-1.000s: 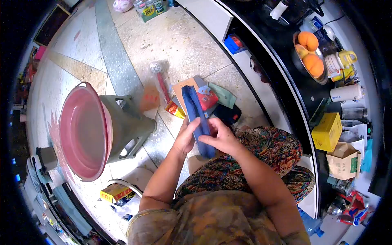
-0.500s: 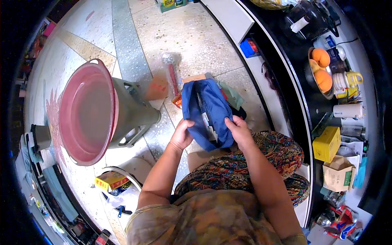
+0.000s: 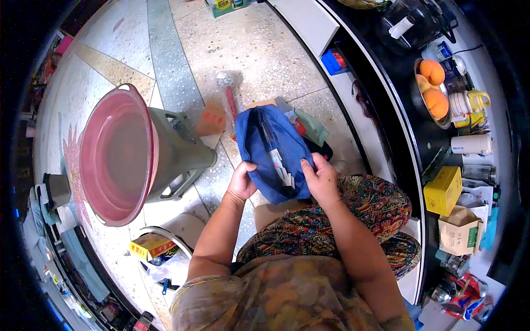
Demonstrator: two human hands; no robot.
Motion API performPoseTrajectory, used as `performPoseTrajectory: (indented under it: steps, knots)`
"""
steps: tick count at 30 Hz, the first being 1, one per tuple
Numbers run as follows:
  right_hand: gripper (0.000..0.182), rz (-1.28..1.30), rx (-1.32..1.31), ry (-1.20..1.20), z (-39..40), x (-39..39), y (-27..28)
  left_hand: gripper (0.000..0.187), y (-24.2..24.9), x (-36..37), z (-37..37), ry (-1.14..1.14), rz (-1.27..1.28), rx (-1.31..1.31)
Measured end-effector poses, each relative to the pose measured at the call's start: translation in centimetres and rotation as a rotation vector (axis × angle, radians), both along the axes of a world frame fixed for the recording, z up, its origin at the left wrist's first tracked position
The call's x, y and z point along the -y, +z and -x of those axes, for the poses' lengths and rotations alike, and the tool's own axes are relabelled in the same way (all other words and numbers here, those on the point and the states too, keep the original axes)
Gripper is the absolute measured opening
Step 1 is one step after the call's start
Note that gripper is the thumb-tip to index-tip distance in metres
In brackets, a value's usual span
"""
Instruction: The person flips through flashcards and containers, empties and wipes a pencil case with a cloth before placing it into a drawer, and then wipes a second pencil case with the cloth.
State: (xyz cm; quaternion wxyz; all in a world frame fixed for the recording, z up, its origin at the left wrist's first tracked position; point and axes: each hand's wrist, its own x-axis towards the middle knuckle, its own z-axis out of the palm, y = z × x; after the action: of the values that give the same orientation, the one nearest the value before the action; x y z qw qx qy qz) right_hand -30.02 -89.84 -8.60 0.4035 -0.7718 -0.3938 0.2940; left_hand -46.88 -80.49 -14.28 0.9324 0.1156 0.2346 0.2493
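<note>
Holding the blue fabric pouch (image 3: 259,157) spread wide, right of the pink basin (image 3: 99,160)! Clamping one edge in the closed left hand (image 3: 243,181), pinching the opposite edge in the right hand (image 3: 322,177). Showing small white items (image 3: 281,168) inside. Spotting orange fruit (image 3: 435,103) farther right of the basin.

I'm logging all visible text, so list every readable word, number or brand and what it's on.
"10": yellow box in the bin; the characters beside it are unclear.
Red characters: floor paper, too blurred to read.
Print on the paper bag: too small.
Mark on the white cup: too small.
Label on the green pack: cut off and blurred.
Any print on the slips in the pouch: unreadable.
</note>
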Motion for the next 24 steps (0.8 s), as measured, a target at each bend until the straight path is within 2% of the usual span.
performPoseTrajectory:
  steps: [3,6,8,9,11,12,13,15,16,22,24]
  knots:
    - [0.016,-0.047,0.089,-0.003,-0.3,0.1,-0.8,0.052,0.1,0.0,0.0,0.001,-0.052,0.003]
    - [0.011,-0.193,0.089,-0.128,0.0,-0.5,0.4,0.051,-0.1,0.1,-0.1,0.02,-0.039,-0.019]
    - [0.036,-0.149,0.671,-0.047,0.0,-1.1,3.4,0.05,0.7,0.3,-0.5,0.016,-0.07,-0.058]
    - [0.036,-0.149,0.671,-0.049,0.0,-1.1,3.9,0.05,1.2,0.4,-0.6,0.014,-0.101,-0.097]
    - [0.036,-0.084,0.941,0.336,-0.1,-0.7,4.4,0.05,1.5,0.2,-0.9,0.013,-0.125,-0.121]
    - [0.028,-0.18,0.962,0.385,-0.1,-0.9,4.1,0.05,1.7,0.2,-1.1,0.016,-0.15,-0.145]
    - [0.028,-0.18,0.962,0.385,0.0,-0.9,4.0,0.05,2.1,0.2,-1.1,0.016,-0.15,-0.145]
    - [0.023,0.04,0.933,0.427,0.2,-0.8,3.6,0.053,2.8,0.4,-1.2,-0.013,-0.245,-0.193]
    - [0.023,0.074,0.974,0.395,-0.2,-0.7,2.1,0.053,2.8,0.7,-1.3,-0.014,-0.245,-0.195]
    - [0.022,0.041,0.876,0.287,-0.1,-0.7,3.0,0.057,2.8,1.8,-1.8,-0.077,-0.216,-0.187]
    - [0.021,0.025,0.853,0.28,-0.2,-0.8,3.1,0.05,2.8,2.1,-2.2,-0.041,-0.262,-0.233]
